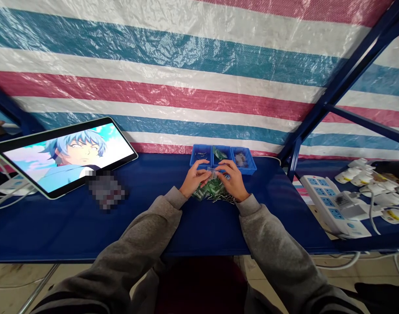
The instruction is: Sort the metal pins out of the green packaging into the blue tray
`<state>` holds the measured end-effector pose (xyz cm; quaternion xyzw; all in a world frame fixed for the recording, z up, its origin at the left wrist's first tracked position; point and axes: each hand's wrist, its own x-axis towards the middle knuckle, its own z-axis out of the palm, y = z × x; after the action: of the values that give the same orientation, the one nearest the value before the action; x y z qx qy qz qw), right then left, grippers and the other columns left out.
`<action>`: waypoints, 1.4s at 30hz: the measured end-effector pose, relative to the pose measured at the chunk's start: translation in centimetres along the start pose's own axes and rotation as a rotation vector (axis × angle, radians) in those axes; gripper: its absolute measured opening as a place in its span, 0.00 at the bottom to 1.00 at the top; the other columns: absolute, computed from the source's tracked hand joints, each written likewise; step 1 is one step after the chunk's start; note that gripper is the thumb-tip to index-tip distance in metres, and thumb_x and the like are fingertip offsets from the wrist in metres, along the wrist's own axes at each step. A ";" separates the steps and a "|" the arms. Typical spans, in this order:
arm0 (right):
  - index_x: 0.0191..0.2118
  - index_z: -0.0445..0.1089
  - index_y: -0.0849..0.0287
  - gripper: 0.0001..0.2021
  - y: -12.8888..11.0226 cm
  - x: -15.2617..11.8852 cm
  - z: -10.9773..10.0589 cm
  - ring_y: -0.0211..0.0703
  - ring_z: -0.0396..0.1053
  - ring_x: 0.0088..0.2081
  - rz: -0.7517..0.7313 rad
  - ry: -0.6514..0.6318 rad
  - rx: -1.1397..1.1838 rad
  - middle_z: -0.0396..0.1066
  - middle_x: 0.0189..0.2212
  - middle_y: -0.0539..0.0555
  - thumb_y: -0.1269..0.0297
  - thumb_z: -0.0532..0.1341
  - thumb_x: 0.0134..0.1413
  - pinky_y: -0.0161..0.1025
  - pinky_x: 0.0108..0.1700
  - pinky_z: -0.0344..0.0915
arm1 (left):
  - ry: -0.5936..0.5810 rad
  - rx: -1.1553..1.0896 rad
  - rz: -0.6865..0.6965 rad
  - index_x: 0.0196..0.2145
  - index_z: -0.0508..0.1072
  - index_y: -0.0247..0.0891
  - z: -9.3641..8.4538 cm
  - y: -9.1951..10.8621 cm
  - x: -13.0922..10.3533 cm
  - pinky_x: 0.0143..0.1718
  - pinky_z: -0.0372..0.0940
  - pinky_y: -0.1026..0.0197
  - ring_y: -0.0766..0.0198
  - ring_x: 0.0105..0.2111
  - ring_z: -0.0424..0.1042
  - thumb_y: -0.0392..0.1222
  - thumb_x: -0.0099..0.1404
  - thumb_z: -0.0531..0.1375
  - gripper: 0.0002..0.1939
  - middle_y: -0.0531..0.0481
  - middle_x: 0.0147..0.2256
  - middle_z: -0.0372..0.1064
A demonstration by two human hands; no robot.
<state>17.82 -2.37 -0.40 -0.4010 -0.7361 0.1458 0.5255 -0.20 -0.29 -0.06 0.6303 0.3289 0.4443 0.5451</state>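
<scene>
Between my two hands is a small clear plastic bag (214, 171), pinched at its upper part from both sides. My left hand (195, 179) is closed with thumb and fingertips on the bag's left edge. From the other side, my right hand (232, 179) grips its right edge. Under them lies a pile of green packets and loose metal pins (215, 192) on the blue table. Just behind the hands stand three joined blue bins (248, 172): metal pieces in the left, green packets in the middle, clear bags in the right.
A tablet (65, 157) showing a cartoon leans at the left, with a blurred-out item (108, 191) beside it. At the right, beyond a blue frame post (295, 159), are a power strip (330, 203) and several white plugs or adapters (353, 174). A striped sheet (173, 78) hangs behind.
</scene>
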 end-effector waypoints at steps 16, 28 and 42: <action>0.44 0.73 0.55 0.13 -0.3 -0.1 0.0 0.41 0.71 0.30 0.044 0.008 0.020 0.73 0.31 0.53 0.62 0.52 0.64 0.41 0.36 0.71 | 0.096 0.111 0.115 0.50 0.67 0.36 -0.3 0.1 0.1 0.27 0.65 0.63 0.66 0.22 0.68 0.51 0.61 0.63 0.24 0.52 0.24 0.70; 0.34 0.73 0.57 0.08 0.0 0.0 0.3 0.45 0.74 0.33 0.110 0.051 0.016 0.76 0.31 0.54 0.59 0.59 0.59 0.42 0.39 0.72 | 0.075 0.238 0.167 0.31 0.75 0.34 -0.3 -0.2 0.2 0.33 0.69 0.59 0.58 0.36 0.72 0.59 0.64 0.57 0.23 0.43 0.37 0.72; 0.50 0.71 0.53 0.13 -0.4 0.0 0.0 0.48 0.69 0.50 -0.020 0.014 0.038 0.67 0.50 0.59 0.63 0.56 0.61 0.44 0.43 0.73 | -0.012 -0.047 0.031 0.55 0.63 0.36 -0.1 0.5 0.0 0.30 0.68 0.61 0.61 0.28 0.74 0.50 0.58 0.66 0.31 0.50 0.27 0.73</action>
<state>17.69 -2.60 -0.16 -0.3845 -0.7335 0.1519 0.5395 -0.35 -0.35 0.42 0.6249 0.3053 0.4564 0.5549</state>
